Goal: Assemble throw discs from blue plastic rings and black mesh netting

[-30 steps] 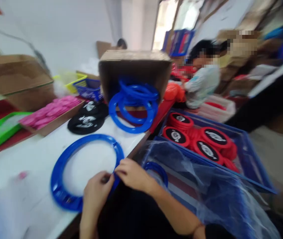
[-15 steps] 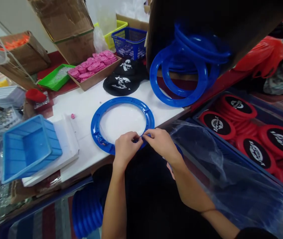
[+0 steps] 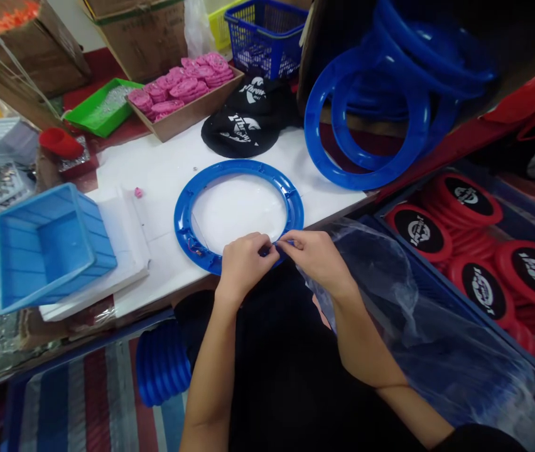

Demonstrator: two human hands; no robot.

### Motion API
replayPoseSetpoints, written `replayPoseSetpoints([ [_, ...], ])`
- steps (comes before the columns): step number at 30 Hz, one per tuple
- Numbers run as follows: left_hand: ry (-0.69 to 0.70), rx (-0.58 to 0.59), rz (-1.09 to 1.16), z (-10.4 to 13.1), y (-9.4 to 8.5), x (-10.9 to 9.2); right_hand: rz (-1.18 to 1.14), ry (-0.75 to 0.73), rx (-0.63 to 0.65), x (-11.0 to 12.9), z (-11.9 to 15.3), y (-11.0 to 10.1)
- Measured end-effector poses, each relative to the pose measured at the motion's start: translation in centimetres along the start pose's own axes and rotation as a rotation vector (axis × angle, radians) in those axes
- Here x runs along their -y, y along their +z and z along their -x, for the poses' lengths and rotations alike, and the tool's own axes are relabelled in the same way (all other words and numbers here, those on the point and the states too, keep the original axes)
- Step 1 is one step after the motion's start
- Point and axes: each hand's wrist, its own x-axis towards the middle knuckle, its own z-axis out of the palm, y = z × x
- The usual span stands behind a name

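Note:
A blue plastic ring (image 3: pixel 184 210) lies on the white work surface (image 3: pixel 159 216), with raised ribs and posts showing along its channel. On its left near part sits a small reddish part with thin wires (image 3: pixel 196 251). Both hands meet over the ring's near edge. My left hand (image 3: pixel 245 265) is closed, thumb and index finger pinched together. Facing it, my right hand (image 3: pixel 318 262) makes a pinch too, its fingertips almost touching the left ones. Whatever lies between the fingertips is too small and hidden to name.
A light-blue bin (image 3: pixel 55 245) stands at the left. Behind the ring are black printed fabric discs (image 3: pixel 234 139) and a box of pink parts (image 3: pixel 178 107). More blue rings (image 3: pixel 312 132) lean at the right, above a crate of red discs (image 3: pixel 475 292) and clear plastic film (image 3: pixel 380 282).
The view has shifted, so the bench items appear higher and slightly larger. Both hands stay pinched at the ring's near edge, with hardly any movement relative to it.

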Motion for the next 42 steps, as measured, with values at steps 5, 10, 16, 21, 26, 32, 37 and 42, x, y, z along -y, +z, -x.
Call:
replayPoseSetpoints([
  [5,-0.043,0.025,-0.008,-0.3,-0.1,-0.2,0.399,-0.170,-0.021,0.3,0.1,0.0],
  [10,-0.059,0.036,0.004,-0.3,0.0,-0.2,0.523,-0.201,-0.012,0.0,0.0,0.8],
  [16,0.009,0.066,-0.028,0.1,-0.4,0.1,0.042,-0.107,0.056,-1.3,-0.1,-0.7],
  [21,0.062,0.087,-0.011,0.1,-0.5,0.5,-0.048,-0.158,-0.028,-1.6,-0.5,-2.1],
  [26,0.043,0.072,-0.007,0.1,-0.2,0.4,-0.047,-0.115,0.003,-2.0,-1.5,-2.0],
  [32,0.073,0.106,0.045,0.3,-1.0,0.9,-0.042,0.015,-0.053,-2.5,-1.1,-1.1],
  [37,0.080,0.187,0.020,0.2,-2.2,-0.5,-0.059,0.095,-0.082,-2.2,-0.2,0.1],
  [42,0.034,0.173,-0.166,-0.4,-0.8,-3.0,-0.042,0.114,-0.081,-1.2,0.6,0.8],
])
